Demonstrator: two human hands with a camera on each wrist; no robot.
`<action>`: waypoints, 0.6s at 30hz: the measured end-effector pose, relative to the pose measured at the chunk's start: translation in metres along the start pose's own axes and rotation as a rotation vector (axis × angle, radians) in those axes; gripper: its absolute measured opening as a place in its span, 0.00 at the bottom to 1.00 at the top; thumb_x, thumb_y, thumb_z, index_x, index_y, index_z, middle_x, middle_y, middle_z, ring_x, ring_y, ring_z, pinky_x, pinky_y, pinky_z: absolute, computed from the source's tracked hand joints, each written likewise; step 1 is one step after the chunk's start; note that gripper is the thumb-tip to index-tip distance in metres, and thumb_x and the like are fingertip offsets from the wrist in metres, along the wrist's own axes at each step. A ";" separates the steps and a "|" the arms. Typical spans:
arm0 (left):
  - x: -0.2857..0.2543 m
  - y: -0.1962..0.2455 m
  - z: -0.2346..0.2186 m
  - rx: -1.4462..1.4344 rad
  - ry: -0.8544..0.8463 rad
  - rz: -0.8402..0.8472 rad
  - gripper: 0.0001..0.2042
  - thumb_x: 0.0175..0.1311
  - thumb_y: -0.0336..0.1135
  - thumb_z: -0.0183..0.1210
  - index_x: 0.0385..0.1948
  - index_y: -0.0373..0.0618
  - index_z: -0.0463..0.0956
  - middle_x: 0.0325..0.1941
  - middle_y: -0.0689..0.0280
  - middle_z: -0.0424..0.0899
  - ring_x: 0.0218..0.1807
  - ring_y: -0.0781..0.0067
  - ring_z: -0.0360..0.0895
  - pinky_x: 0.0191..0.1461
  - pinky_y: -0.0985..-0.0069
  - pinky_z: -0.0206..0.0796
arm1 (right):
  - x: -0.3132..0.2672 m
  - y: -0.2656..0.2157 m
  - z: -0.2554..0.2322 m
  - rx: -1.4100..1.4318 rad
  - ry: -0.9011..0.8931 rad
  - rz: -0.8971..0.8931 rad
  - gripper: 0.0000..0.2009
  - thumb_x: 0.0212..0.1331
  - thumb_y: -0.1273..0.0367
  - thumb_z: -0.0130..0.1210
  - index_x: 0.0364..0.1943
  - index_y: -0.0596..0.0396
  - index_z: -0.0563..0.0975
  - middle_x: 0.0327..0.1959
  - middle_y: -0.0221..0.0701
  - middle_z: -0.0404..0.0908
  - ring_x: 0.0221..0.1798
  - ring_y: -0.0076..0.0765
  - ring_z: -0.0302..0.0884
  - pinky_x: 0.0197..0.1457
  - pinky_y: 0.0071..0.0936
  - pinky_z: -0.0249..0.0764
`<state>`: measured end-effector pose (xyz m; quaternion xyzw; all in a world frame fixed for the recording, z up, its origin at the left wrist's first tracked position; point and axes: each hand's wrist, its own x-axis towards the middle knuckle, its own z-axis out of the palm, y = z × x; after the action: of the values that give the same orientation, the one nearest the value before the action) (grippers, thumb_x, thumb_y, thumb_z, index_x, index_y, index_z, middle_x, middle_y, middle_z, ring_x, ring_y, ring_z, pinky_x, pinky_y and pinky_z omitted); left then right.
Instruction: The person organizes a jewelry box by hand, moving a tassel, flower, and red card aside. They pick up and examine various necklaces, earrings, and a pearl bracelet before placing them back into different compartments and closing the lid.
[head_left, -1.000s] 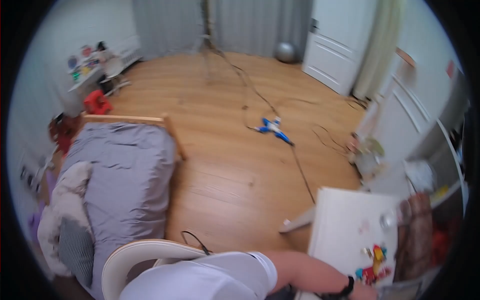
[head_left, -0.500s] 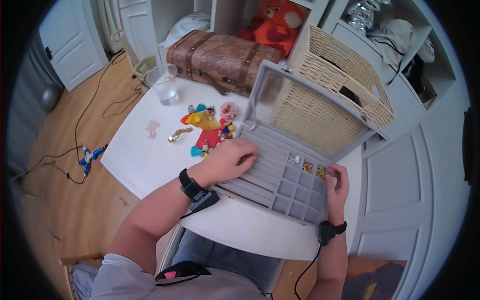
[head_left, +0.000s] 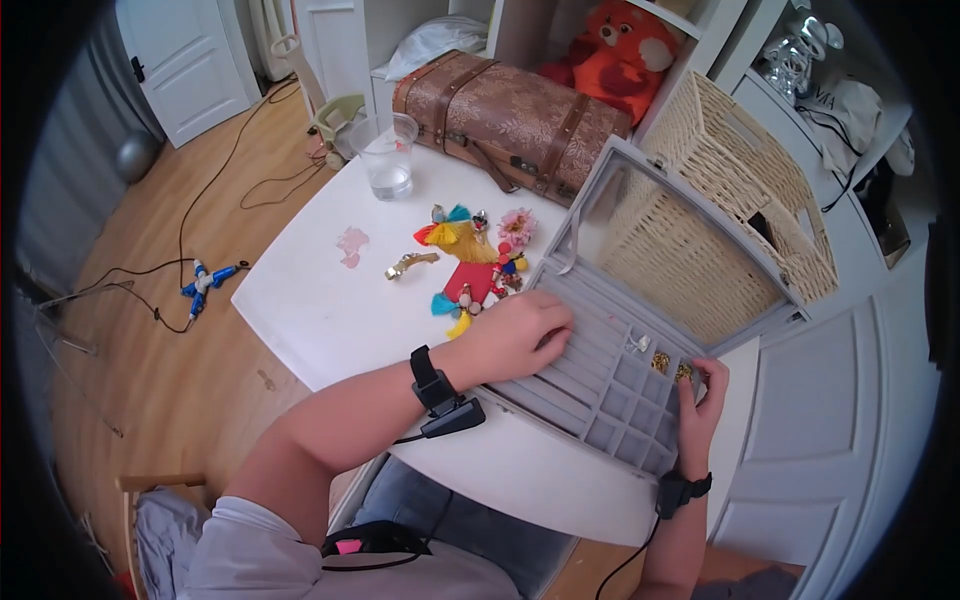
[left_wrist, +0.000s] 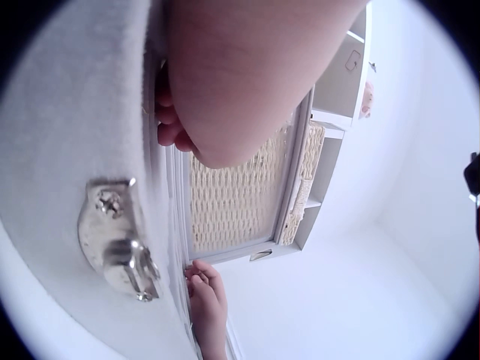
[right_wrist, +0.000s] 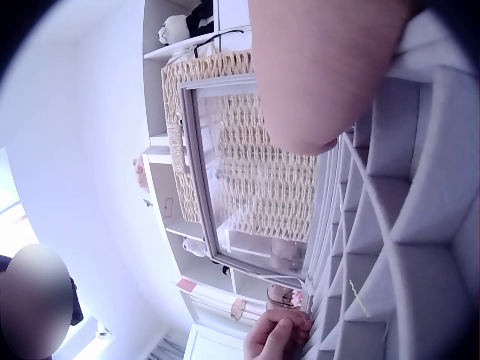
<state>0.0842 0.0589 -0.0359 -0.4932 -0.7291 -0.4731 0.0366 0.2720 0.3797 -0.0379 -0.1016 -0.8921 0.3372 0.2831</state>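
Observation:
A grey jewelry box (head_left: 612, 430) stands with its glass lid (head_left: 690, 250) raised. Its left part has padded ring slots (head_left: 580, 352), its right part square compartments. My left hand (head_left: 515, 338), fingers loosely curled, rests over the slots; its fingertips are partly hidden. My right hand (head_left: 706, 405) lies along the box's right side, its bent fingers at the far corner. Gold jewelry (head_left: 661, 362) and a small white piece (head_left: 640, 343) lie in the back compartments near it. I see nothing held in either hand. In the left wrist view a metal clasp (left_wrist: 118, 240) shows on the box front.
Tasselled ornaments (head_left: 468, 280), a pink flower (head_left: 517, 227) and a gold hair clip (head_left: 410, 264) lie on the white table (head_left: 310, 290). A cup of water (head_left: 388, 165) stands behind them. A brown suitcase (head_left: 510, 120) and a wicker basket (head_left: 730, 170) are at the back.
The head view has turned from the bed and floor to the table and box. Over the last half second it shifts slightly left; both hands stay at the box.

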 end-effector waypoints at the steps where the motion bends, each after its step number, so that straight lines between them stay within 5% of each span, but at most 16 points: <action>1: -0.002 0.002 0.001 0.026 0.005 0.000 0.05 0.71 0.29 0.63 0.40 0.38 0.80 0.37 0.54 0.81 0.44 0.47 0.82 0.50 0.55 0.76 | -0.001 0.000 -0.001 -0.005 -0.001 0.004 0.17 0.62 0.78 0.62 0.55 0.57 0.78 0.57 0.38 0.76 0.64 0.45 0.73 0.72 0.38 0.67; 4: -0.003 0.005 0.003 0.020 0.027 0.011 0.04 0.70 0.29 0.63 0.40 0.38 0.80 0.37 0.54 0.81 0.46 0.47 0.82 0.51 0.55 0.76 | 0.000 -0.002 -0.002 -0.046 -0.021 -0.052 0.16 0.65 0.77 0.61 0.57 0.56 0.78 0.59 0.35 0.76 0.64 0.41 0.73 0.73 0.35 0.67; 6: -0.001 0.007 0.002 0.023 0.006 0.006 0.04 0.70 0.28 0.63 0.40 0.38 0.80 0.38 0.54 0.82 0.46 0.46 0.82 0.51 0.55 0.76 | 0.000 -0.005 0.000 -0.019 -0.016 -0.005 0.16 0.62 0.78 0.62 0.54 0.57 0.78 0.57 0.40 0.75 0.65 0.49 0.72 0.75 0.41 0.66; 13: 0.002 0.020 -0.021 -0.002 0.072 0.028 0.04 0.69 0.27 0.63 0.40 0.39 0.80 0.40 0.54 0.82 0.47 0.47 0.81 0.52 0.57 0.75 | 0.001 -0.002 0.000 -0.032 -0.023 -0.018 0.15 0.63 0.79 0.62 0.54 0.57 0.78 0.58 0.41 0.75 0.66 0.50 0.72 0.77 0.41 0.65; 15: 0.004 0.019 -0.026 0.019 0.099 0.015 0.04 0.69 0.27 0.63 0.40 0.39 0.81 0.40 0.55 0.82 0.47 0.48 0.81 0.53 0.57 0.75 | -0.001 0.005 0.000 -0.068 -0.006 -0.046 0.14 0.67 0.74 0.62 0.55 0.56 0.79 0.59 0.36 0.76 0.64 0.41 0.73 0.71 0.35 0.68; 18: 0.002 0.016 -0.028 0.079 0.099 -0.018 0.05 0.69 0.27 0.63 0.42 0.39 0.81 0.41 0.55 0.83 0.48 0.48 0.81 0.54 0.58 0.75 | 0.000 0.002 0.000 -0.085 -0.018 -0.039 0.14 0.66 0.75 0.62 0.55 0.56 0.79 0.57 0.36 0.76 0.64 0.42 0.73 0.73 0.36 0.68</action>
<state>0.0833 0.0414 -0.0093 -0.4607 -0.7490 -0.4680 0.0881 0.2717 0.3807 -0.0392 -0.0934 -0.9098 0.2945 0.2771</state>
